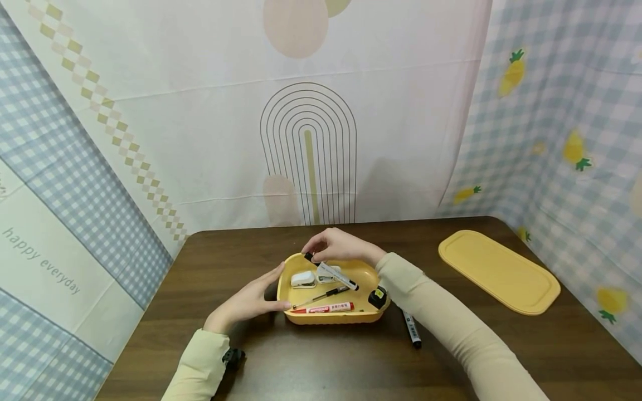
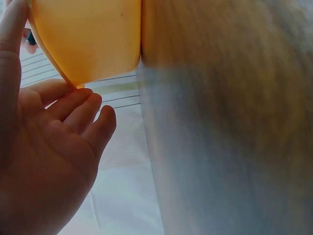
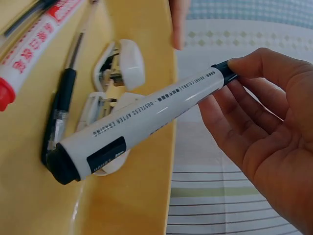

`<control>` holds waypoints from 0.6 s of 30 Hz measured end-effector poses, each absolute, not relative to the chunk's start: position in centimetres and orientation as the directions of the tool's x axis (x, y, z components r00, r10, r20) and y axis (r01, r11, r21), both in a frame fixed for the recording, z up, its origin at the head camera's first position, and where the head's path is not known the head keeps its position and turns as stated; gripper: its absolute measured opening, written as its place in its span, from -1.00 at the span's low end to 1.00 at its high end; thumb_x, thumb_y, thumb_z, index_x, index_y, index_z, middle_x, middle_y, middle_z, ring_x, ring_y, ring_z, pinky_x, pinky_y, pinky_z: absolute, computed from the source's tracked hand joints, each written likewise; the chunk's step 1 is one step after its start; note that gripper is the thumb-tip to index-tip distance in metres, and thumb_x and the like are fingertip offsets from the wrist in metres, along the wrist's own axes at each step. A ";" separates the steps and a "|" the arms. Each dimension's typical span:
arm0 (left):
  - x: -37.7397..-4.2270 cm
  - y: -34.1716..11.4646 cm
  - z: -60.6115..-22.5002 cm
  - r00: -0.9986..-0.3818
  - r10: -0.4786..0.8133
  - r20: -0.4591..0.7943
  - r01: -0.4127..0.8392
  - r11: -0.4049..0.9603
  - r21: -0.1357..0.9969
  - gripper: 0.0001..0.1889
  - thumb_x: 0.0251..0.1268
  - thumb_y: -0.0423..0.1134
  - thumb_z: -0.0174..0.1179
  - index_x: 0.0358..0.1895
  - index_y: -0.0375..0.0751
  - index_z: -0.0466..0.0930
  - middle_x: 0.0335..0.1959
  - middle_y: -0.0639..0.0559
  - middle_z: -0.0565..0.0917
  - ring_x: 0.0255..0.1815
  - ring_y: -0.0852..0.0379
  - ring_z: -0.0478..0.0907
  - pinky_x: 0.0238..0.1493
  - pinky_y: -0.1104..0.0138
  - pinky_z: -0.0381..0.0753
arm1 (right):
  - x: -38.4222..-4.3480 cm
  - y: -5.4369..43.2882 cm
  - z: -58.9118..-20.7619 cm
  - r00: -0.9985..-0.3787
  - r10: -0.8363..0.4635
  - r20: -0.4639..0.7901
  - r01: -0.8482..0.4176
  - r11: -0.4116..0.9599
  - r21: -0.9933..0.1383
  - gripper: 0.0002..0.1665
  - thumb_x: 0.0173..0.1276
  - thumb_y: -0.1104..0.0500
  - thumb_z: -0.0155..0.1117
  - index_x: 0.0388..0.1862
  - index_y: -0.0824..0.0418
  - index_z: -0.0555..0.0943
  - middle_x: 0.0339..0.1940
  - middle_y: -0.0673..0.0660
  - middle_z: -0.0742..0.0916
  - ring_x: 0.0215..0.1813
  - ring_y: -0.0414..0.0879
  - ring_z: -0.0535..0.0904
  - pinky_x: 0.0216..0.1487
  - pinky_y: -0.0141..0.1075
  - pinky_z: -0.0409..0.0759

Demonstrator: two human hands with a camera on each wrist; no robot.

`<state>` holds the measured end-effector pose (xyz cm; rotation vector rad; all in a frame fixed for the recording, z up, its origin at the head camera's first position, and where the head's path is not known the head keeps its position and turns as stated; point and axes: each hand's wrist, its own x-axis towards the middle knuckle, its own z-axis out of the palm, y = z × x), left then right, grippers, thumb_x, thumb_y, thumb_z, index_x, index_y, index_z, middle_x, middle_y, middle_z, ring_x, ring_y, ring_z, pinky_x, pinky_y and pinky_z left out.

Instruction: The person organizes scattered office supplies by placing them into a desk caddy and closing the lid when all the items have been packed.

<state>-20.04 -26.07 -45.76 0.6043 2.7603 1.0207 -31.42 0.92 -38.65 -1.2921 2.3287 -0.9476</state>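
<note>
A yellow plastic box (image 1: 333,318) stands on the table. My left hand (image 1: 253,301) holds its left end, thumb at the near rim and fingertips at the far side. Over the box, my right hand (image 1: 343,245) pinches a white whiteboard marker (image 3: 146,115) by its black cap end, the other black end slanting down. Inside the box lie two small white staplers (image 3: 131,66), a black-and-clear pen (image 3: 66,90) and a red-and-white whiteboard marker (image 1: 328,308). A black tape measure (image 1: 377,297) sits at the box's right end.
Another white marker with a black end (image 1: 412,331) lies on the table right of the box, partly under the right forearm. A yellow lid (image 1: 499,271) lies flat at the right. Patterned cloth (image 1: 220,139) hangs behind the brown table (image 1: 321,362).
</note>
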 end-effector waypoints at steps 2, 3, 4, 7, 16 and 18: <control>-20.1 -26.1 -45.8 -0.909 0.417 0.011 0.326 0.695 0.641 0.05 0.23 0.17 0.39 0.65 -0.07 -0.04 0.63 -0.07 0.04 0.59 -0.14 0.06 0.48 -0.13 0.12 | -31.5 0.6 -38.9 -0.529 -0.848 0.037 -0.640 0.370 -0.674 -0.65 0.40 0.26 0.32 0.15 0.25 0.70 -0.07 -0.01 0.77 -0.07 -0.20 0.64 -0.05 -0.33 0.62; -20.1 -26.1 -45.8 -0.909 0.418 0.011 0.328 0.696 0.639 0.05 0.23 0.18 0.38 0.65 -0.07 -0.04 0.63 -0.08 0.04 0.59 -0.14 0.06 0.48 -0.13 0.12 | -31.4 0.5 -39.0 -0.524 -0.851 0.033 -0.643 0.369 -0.672 -0.65 0.40 0.26 0.31 0.15 0.25 0.70 -0.08 -0.01 0.77 -0.08 -0.20 0.64 -0.07 -0.33 0.62; -20.1 -26.1 -45.8 -0.908 0.419 0.012 0.329 0.697 0.637 0.06 0.22 0.19 0.38 0.65 -0.08 -0.04 0.63 -0.08 0.04 0.58 -0.14 0.06 0.48 -0.13 0.13 | -31.4 0.4 -39.1 -0.521 -0.853 0.029 -0.643 0.369 -0.671 -0.65 0.40 0.26 0.31 0.14 0.25 0.71 -0.08 -0.01 0.77 -0.09 -0.21 0.64 -0.08 -0.33 0.62; -20.1 -26.1 -45.9 -0.909 0.417 0.007 0.326 0.698 0.637 0.06 0.21 0.22 0.37 0.65 -0.07 -0.03 0.63 -0.07 0.05 0.58 -0.14 0.07 0.48 -0.12 0.13 | -31.2 0.1 -39.2 -0.515 -0.857 0.015 -0.634 0.369 -0.680 -0.65 0.38 0.27 0.31 0.13 0.25 0.71 -0.07 0.00 0.77 -0.09 -0.20 0.65 -0.09 -0.34 0.63; -20.0 -26.2 -46.0 -0.909 0.417 0.010 0.326 0.694 0.642 0.07 0.21 0.25 0.35 0.65 -0.06 -0.04 0.64 -0.06 0.03 0.59 -0.14 0.06 0.47 -0.13 0.15 | -31.0 -0.7 -39.6 -0.500 -0.866 -0.022 -0.615 0.372 -0.695 -0.66 0.38 0.27 0.35 0.12 0.28 0.72 -0.04 0.04 0.78 -0.12 -0.23 0.68 -0.13 -0.35 0.64; -20.1 -26.2 -45.9 -0.909 0.417 0.014 0.328 0.695 0.640 0.07 0.22 0.24 0.36 0.65 -0.05 -0.05 0.64 -0.05 0.03 0.59 -0.13 0.06 0.47 -0.12 0.15 | -30.9 -0.8 -39.6 -0.499 -0.866 -0.025 -0.611 0.372 -0.699 -0.66 0.38 0.28 0.35 0.12 0.28 0.72 -0.06 0.04 0.78 -0.14 -0.22 0.68 -0.15 -0.34 0.65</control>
